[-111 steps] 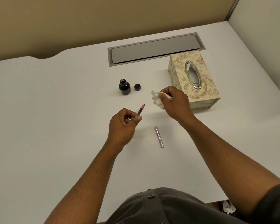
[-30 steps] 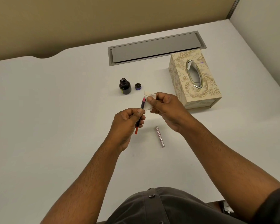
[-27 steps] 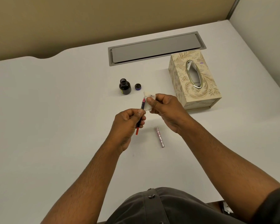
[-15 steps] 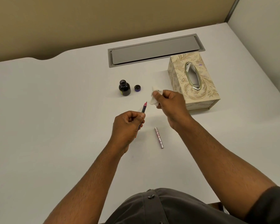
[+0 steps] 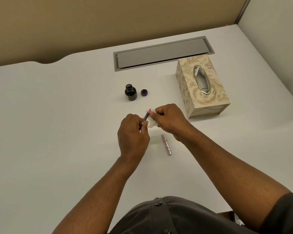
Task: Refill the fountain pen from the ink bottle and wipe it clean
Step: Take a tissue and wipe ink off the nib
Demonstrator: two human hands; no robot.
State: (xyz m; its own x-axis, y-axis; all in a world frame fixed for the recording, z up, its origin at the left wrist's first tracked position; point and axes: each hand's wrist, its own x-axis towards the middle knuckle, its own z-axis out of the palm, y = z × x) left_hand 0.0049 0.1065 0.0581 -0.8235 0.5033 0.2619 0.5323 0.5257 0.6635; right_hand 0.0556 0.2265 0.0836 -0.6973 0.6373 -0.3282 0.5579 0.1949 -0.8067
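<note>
White table (image 5: 57, 132) fills most of the view, with a beige wall behind it. Above the table, the left hand (image 5: 133, 132) holds the pen (image 5: 146, 115) with its grip clamped on the lower barrel, the pink tip pointing up and away. The right hand (image 5: 167, 119) pinches a crumpled tissue (image 5: 152, 123) against the pen, just beside the tip. The ink bottle (image 5: 131, 92) stands open, its cap (image 5: 144, 92) beside it, both well apart from the hands. The pen's sleeve (image 5: 166, 144) lies near the right wrist. Risks, in my judgement: hard pressure could bend the nib, wet ink could stain the fingers, and a careless elbow could knock over the open bottle.
</note>
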